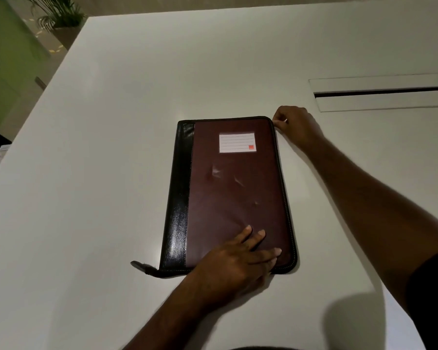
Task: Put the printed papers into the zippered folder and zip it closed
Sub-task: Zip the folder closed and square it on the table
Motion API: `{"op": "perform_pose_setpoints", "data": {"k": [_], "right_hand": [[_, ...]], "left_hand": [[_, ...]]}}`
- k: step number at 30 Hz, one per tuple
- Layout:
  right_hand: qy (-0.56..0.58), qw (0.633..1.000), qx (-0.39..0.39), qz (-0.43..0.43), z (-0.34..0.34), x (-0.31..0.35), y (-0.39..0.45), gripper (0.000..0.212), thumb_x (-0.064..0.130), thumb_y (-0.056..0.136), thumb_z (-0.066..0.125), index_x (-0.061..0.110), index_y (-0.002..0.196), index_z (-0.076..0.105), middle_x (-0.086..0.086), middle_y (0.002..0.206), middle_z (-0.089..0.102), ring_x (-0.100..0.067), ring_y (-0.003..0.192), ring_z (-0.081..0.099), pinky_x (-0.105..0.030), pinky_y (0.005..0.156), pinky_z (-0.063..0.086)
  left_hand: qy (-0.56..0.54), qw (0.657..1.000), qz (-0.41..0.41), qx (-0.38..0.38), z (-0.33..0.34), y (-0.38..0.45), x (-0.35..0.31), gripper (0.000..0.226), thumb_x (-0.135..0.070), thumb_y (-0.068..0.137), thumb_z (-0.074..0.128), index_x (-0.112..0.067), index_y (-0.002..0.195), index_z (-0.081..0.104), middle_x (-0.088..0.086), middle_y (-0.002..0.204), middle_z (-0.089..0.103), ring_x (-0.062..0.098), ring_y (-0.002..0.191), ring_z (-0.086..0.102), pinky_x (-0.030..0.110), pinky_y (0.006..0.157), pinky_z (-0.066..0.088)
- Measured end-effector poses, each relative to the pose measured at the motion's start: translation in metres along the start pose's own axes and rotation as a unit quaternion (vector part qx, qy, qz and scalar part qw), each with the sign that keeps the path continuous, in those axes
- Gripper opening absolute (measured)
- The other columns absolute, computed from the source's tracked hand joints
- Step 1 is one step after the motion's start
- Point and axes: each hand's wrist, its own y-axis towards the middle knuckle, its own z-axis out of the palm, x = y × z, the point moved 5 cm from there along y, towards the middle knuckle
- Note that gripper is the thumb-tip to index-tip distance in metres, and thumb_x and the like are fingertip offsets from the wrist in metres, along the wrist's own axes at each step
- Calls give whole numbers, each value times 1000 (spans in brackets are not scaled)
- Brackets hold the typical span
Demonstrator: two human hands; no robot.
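Right hand at the far right corner of the folder, fingers curled and pinching something small and pale there, apparently the zip pull, though too small to tell for certain. Left hand flat on the near end of the cover, fingers straight and spread, pressing down, gripping nothing.

Folder closed, flat on the white desk, long side running away from the viewer. Maroon cover, black spine strip along the left, white lined label near the far end. Black zip tail sticking out at the near left corner. No papers in view; presumably already inside. Zip track along the right edge looking joined, far edge not clear enough to judge.

Step in hand, by the look of it: running the zip round the far corner. Best done with the pull kept low and in line with the track, slowed at the bend, cover held flat by the left hand so both rows of teeth meet. Worth watching for a paper edge or a fold of lining caught in the teeth.

Further out: a long recessed slot in the desk to the right, well apart from the folder. A potted plant beyond the far left corner of the desk, green wall beside it. Nothing close to the zip's path.
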Motion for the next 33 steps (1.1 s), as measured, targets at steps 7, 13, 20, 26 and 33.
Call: {"op": "perform_pose_setpoints", "data": {"k": [7,13,20,26,33], "right_hand": [[80,996,25,-32,1,-7,8,9,14,98,66,9,95,74,-2,92,72,-19,83,66,-31,73,47],[190,981,23,-7,4,-12,12,10,4,91,70,9,90,78,-1,77,72,-12,69,64,-27,71,50],[342,939,36,17,8,-21,15,18,0,92,75,17,94,81,-6,84,76,-20,82,69,-37,79,56],[373,925,36,61,9,-27,20,17,1,86,80,18,83,79,-7,79,76,-20,77,72,-37,79,60],[443,890,30,101,1,-28,17,23,-8,86,78,9,85,62,-20,72,69,-26,59,68,-33,68,56]], "left_hand": [[-32,998,-49,-11,-23,30,44,23,-33,100,68,-16,111,80,-4,112,78,16,106,70,40,103,49],[-79,983,-161,-27,-42,125,139,22,-28,99,65,-16,114,77,-4,106,77,5,97,60,19,90,40],[-45,930,-363,30,-22,211,230,34,-41,95,66,-20,122,70,-4,122,69,21,121,57,43,105,45],[-8,897,-417,146,12,240,254,34,-51,92,65,-21,108,74,-1,110,72,26,113,61,46,100,35],[-96,864,-471,146,17,242,268,38,-48,84,73,-15,104,75,1,102,75,20,98,68,47,103,47]]}}
